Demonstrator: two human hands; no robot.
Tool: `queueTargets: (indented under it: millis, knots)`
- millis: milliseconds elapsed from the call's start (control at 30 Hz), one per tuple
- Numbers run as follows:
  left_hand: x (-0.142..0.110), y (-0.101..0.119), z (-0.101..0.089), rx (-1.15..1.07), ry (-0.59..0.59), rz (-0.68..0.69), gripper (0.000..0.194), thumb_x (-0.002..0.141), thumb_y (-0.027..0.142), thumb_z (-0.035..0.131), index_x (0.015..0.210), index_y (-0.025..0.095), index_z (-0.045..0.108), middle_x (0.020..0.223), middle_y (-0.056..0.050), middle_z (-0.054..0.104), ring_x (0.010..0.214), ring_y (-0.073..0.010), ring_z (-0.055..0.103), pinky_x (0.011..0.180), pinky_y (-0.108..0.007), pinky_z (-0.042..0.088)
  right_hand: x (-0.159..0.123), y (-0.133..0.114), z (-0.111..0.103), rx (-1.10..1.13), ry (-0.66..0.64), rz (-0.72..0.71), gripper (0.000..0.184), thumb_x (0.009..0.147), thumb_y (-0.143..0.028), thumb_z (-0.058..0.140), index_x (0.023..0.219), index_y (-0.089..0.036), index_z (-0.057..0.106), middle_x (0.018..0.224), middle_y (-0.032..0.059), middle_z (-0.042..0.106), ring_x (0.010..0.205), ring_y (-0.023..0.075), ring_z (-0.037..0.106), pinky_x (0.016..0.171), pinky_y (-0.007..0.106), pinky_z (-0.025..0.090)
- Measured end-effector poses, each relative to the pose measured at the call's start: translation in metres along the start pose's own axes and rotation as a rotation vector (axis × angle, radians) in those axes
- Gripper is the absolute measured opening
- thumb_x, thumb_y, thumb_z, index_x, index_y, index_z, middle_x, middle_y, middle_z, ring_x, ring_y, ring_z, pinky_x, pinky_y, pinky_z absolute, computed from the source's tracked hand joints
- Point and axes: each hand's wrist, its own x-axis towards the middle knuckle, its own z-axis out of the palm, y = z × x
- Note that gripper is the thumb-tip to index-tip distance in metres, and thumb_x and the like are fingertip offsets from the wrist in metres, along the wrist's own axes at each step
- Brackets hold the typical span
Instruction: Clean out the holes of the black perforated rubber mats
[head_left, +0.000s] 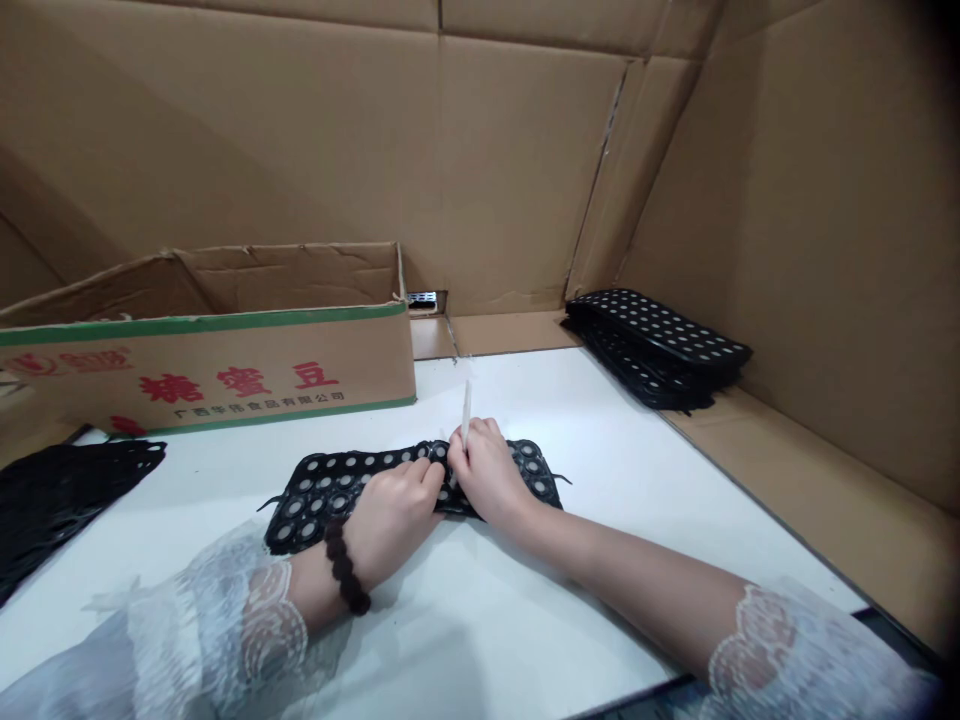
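Item one: black dotted mat [326, 487], with rows of pale round spots, lying at the middle of the white tabletop [465, 640]. Its long axis ran left to right, the left end slightly nearer the person. A thin cord stuck out at each end.

Item two: left hand [401, 510], fingers curled down on the mat left of its right end; whether they pinched it could not be told. A dark hair tie [345, 572] circled the wrist.

Item three: right hand [489, 475], closed around a slim white stick [466, 412] held nearly upright. The mat lay directly beneath both hands and reached out past each side. The right hand was nearer the right end; the left hand was nearer the left.

Surroundings: cardboard box [225, 375] with red lettering, far left; black pile [67, 500], near left; stack of black dotted mats [660, 350], far right.
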Motion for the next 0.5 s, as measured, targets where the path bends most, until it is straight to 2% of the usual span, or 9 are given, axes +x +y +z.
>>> queueTargets:
  millis: [100,267,500]
  knots:
    - [-0.0030,-0.0024,-0.0037,-0.003,-0.047,0.032,0.011,0.067,0.005,0.044,0.070,0.016,0.046,0.069,-0.002,0.053,0.065,-0.0173,0.053,0.057,-0.028,0.045,0.0014,0.0041,0.0020,0.104,0.030,0.042,0.032,0.083,-0.024,0.028,0.060,-0.016,0.048,0.073,0.0076,0.053,0.079,0.0189,0.044,0.073,0.031,0.036]
    - [-0.0050,-0.0021,-0.0063,-0.025,-0.100,-0.003,0.014,0.067,0.004,0.041,0.072,0.016,0.048,0.073,-0.003,0.053,0.068,-0.0180,0.053,0.059,-0.030,0.045,0.0071,0.0067,0.0028,0.290,0.048,0.224,0.035,0.080,-0.025,0.030,0.055,-0.016,0.052,0.063,0.0059,0.055,0.074,0.0182,0.048,0.068,0.028,0.036]
    - [-0.0055,-0.0009,-0.0034,-0.006,-0.078,0.016,0.012,0.067,0.005,0.042,0.069,0.015,0.047,0.070,-0.003,0.053,0.066,-0.0188,0.053,0.057,-0.030,0.045,0.0072,0.0022,0.0045,0.326,0.050,0.232,0.033,0.077,-0.024,0.033,0.052,-0.017,0.053,0.059,0.0038,0.056,0.070,0.0172,0.049,0.067,0.027,0.035]
